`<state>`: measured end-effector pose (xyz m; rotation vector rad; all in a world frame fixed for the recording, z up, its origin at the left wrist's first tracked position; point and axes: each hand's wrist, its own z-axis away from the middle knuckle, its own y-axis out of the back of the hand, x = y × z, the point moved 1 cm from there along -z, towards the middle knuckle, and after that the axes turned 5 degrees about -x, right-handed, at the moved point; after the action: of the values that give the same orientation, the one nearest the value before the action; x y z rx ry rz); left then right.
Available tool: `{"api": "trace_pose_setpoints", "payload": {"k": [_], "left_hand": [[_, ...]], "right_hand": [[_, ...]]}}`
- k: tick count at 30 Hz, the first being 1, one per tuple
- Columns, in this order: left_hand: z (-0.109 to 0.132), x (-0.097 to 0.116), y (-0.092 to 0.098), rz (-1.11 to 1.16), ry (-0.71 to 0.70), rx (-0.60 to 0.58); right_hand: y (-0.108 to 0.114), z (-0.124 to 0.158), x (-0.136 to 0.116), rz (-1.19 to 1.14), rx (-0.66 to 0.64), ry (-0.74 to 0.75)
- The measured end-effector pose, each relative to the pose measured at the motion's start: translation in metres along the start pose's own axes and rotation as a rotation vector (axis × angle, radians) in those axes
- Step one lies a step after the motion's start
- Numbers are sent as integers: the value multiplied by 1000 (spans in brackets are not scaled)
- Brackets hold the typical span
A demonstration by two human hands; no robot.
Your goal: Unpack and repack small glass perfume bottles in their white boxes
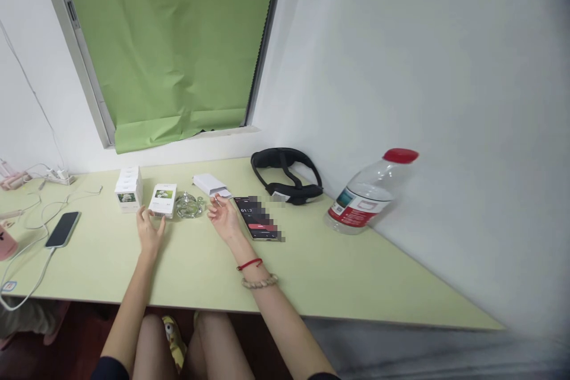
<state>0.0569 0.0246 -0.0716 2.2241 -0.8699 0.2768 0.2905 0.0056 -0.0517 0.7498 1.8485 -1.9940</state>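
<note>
My left hand (150, 234) rests at the near left corner of a small white box (162, 195) with a flower picture. Its thumb and fingers are apart, and the fingertips touch or almost touch the box. To the right, my right hand (224, 221) is raised with palm turned inward and fingers curled. Thumb and forefinger meet in a pinch; a tiny thing may be between them, too small to name. Between the hands stands a clear glass vessel (188, 206). Just behind my right fingers lies a white open carton (209, 184).
A stack of similar white boxes (129, 191) stands left. Right of my hand lies a phone (257, 219) with its screen lit. Farther right are a black headset (289, 181) and a tilted-looking water bottle (363, 199) beside the wall. A charging phone (63, 230) and white cables lie left.
</note>
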Motion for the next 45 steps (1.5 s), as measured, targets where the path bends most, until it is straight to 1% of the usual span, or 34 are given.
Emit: {"api": "trace_pose_setpoints", "payload": {"k": [3,7,10,14,17,21,23,26,29,32,39,45], "left_hand": [[1,7,2,-41,-33,-33],[4,12,2,-91,-36,-132],[5,10,0,-100,-2,-212],[5,3,-3,-98,33,-276],[5,-1,-6,-100,76,-317],[5,1,-5,-115,107,-342],[5,4,-4,-138,79,-348],[5,10,-2,-212,-4,-380],[6,14,-4,-297,-81,-422],[7,16,-7,-355,-117,-457],[8,15,-10,-361,-102,-437],[9,15,-10,-313,-50,-409]], "right_hand": [[1,0,0,21,-17,-2],[-2,2,-1,-55,26,-34],[-4,3,-2,-73,33,-41],[-7,6,-3,-109,60,-50],[-10,8,-4,-160,86,-69],[-11,8,-4,-143,71,-66],[-10,8,-3,-121,68,-59],[-10,7,-2,-122,75,-57],[-11,8,-3,-147,91,-65],[-12,9,-3,-148,88,-69],[-13,10,-3,-150,93,-70],[-11,8,-3,-128,56,-62]]}}
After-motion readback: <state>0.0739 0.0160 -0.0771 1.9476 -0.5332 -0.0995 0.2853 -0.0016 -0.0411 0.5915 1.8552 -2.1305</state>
